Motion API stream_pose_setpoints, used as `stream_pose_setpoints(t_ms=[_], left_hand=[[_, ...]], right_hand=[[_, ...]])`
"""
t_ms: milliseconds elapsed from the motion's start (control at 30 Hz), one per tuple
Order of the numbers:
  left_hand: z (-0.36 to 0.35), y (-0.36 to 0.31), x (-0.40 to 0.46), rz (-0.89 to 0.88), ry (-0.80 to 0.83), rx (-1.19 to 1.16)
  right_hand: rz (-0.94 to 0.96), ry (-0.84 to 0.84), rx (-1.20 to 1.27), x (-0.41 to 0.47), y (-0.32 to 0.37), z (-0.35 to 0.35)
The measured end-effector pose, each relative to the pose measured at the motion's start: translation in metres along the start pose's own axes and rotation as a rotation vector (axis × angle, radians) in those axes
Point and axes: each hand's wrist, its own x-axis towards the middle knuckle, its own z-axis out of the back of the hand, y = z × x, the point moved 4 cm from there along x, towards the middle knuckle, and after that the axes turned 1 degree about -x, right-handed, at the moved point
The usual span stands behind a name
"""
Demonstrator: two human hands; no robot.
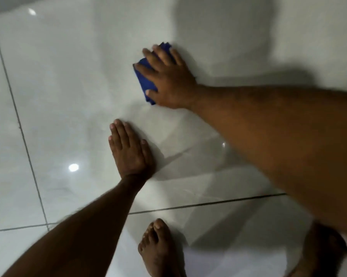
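A folded blue cloth [144,79] lies on the glossy white tiled floor [68,86], above the middle of the view. My right hand [168,80] presses flat on it with spread, straight fingers, covering most of it; only its left edge and a far corner show. My left hand [128,150] rests palm down on the bare tile nearer to me, fingers straight and together, a short way below and left of the cloth.
Dark grout lines [18,124] cross the floor at the left and near the bottom. My bare left foot [158,248] stands on the tile at the bottom centre, the other foot [324,248] at the bottom right, partly under my right forearm.
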Motion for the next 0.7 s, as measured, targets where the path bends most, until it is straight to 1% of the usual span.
stream_pose_setpoints(t_ms=[33,100,133,167,200,267,300,333,367,400,467,567,633,700], left_hand=[[0.001,0.000,0.000,0.004,0.000,0.006],[0.000,-0.001,-0.001,0.011,0.009,0.001],[0.000,-0.001,-0.002,0.015,0.011,-0.004],[-0.001,-0.002,-0.002,0.019,0.013,-0.006],[-0.001,-0.002,-0.003,0.021,0.017,-0.010],[-0.002,-0.001,-0.005,0.023,0.021,-0.020],[-0.002,-0.001,-0.004,0.028,0.020,-0.025],[-0.002,0.000,-0.004,0.034,0.017,-0.028],[-0.003,-0.001,-0.004,0.037,0.009,-0.030],[-0.003,-0.001,-0.004,0.034,0.002,-0.032],[-0.005,-0.001,-0.004,0.028,0.001,-0.032],[-0.006,0.003,-0.005,0.028,0.009,-0.024],[-0.005,0.003,-0.005,0.023,0.010,-0.027],[-0.002,0.000,-0.004,0.030,0.028,-0.027]], right_hand=[[-0.011,-0.008,-0.010,0.008,-0.014,0.004],[-0.188,-0.051,0.005,0.003,-0.027,0.004],[-0.286,-0.075,0.020,-0.007,-0.019,0.001],[-0.317,-0.086,0.025,-0.021,-0.005,-0.002],[-0.250,-0.082,0.005,-0.037,0.016,-0.007],[0.074,-0.043,-0.022,-0.071,0.054,-0.020],[0.219,-0.003,-0.034,-0.081,0.060,-0.024],[0.324,0.047,-0.045,-0.079,0.058,-0.024],[0.375,0.070,-0.076,-0.067,0.052,-0.023],[0.372,0.069,-0.115,-0.049,0.047,-0.020],[0.264,0.070,-0.113,-0.004,0.041,-0.010],[0.020,0.044,-0.028,0.039,0.024,0.005],[-0.225,-0.015,0.014,0.019,0.001,0.008],[-0.502,-0.093,0.065,-0.035,-0.018,0.006]])
